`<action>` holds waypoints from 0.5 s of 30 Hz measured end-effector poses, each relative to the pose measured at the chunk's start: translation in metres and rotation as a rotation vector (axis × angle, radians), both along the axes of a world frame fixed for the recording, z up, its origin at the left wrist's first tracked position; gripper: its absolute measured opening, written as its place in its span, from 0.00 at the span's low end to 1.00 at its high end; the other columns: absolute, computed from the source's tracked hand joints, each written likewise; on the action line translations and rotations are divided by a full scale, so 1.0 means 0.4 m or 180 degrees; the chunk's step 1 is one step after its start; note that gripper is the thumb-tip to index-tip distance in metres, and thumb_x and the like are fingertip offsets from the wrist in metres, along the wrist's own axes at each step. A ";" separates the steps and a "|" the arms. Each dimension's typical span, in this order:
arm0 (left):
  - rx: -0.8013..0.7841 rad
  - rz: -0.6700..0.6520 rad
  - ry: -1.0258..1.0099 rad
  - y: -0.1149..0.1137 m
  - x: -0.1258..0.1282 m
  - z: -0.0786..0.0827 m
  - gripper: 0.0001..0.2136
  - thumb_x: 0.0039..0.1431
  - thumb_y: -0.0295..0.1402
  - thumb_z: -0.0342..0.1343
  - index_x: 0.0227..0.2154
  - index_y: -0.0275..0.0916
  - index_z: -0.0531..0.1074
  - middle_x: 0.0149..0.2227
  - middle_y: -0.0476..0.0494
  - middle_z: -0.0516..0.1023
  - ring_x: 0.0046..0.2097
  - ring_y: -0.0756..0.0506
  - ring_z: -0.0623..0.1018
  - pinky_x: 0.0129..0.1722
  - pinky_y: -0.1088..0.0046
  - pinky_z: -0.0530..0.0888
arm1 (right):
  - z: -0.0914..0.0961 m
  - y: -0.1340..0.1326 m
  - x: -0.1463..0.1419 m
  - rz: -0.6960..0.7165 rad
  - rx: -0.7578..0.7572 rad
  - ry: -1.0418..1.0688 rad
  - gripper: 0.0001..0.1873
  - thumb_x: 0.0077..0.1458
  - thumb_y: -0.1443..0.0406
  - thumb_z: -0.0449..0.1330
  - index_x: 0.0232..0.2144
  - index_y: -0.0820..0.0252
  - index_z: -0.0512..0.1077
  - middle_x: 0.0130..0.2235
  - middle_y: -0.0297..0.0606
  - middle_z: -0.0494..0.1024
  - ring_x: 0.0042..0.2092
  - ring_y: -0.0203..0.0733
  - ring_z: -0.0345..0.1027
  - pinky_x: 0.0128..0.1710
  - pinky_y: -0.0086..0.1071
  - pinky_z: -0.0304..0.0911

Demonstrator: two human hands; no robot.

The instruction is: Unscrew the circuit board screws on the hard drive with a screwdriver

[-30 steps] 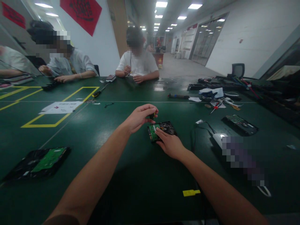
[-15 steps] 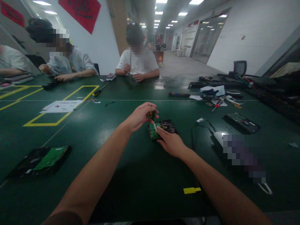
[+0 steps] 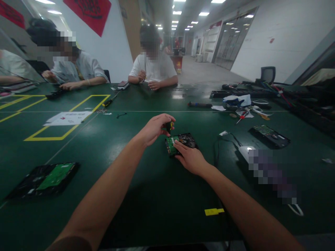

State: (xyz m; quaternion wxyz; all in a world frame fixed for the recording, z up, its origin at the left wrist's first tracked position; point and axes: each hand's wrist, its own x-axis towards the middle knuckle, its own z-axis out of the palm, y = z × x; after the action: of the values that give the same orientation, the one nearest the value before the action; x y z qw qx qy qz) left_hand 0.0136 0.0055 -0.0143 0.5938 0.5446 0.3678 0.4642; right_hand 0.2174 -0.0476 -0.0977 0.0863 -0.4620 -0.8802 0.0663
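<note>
A hard drive (image 3: 192, 138) lies on the green table (image 3: 157, 209), its green circuit board facing up. My right hand (image 3: 192, 158) holds it against the table, fingers on the board and thumb by the near edge. Above the drive's far left part, my left hand (image 3: 155, 129) is closed around the short yellow and black handle of a screwdriver (image 3: 169, 127). The tool points downward; where its tip meets the drive is too small to tell.
Another hard drive (image 3: 49, 179) lies at the left, and a third (image 3: 270, 136) at the right. A power strip (image 3: 246, 150) with a cable lies right of my hand. Farther back are a red screwdriver (image 3: 243, 116), gloves (image 3: 238, 101) and a black-yellow screwdriver (image 3: 107, 103). People sit across the table.
My left fingers have shifted slightly around the screwdriver handle, which now leans a little differently. My right hand and the hard drive stay in place.
</note>
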 end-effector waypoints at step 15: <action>0.0255 0.0088 0.0064 0.003 -0.002 -0.005 0.09 0.57 0.38 0.59 0.33 0.37 0.78 0.39 0.41 0.75 0.40 0.46 0.74 0.28 0.76 0.71 | -0.002 0.000 -0.001 -0.0041 -0.0021 -0.0002 0.29 0.65 0.58 0.52 0.66 0.51 0.58 0.70 0.36 0.55 0.56 0.54 0.71 0.49 0.47 0.71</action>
State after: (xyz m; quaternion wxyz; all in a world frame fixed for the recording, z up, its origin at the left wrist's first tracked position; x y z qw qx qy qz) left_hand 0.0130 0.0069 -0.0161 0.5613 0.5675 0.3624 0.4812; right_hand 0.2172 -0.0476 -0.0987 0.0850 -0.4679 -0.8770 0.0686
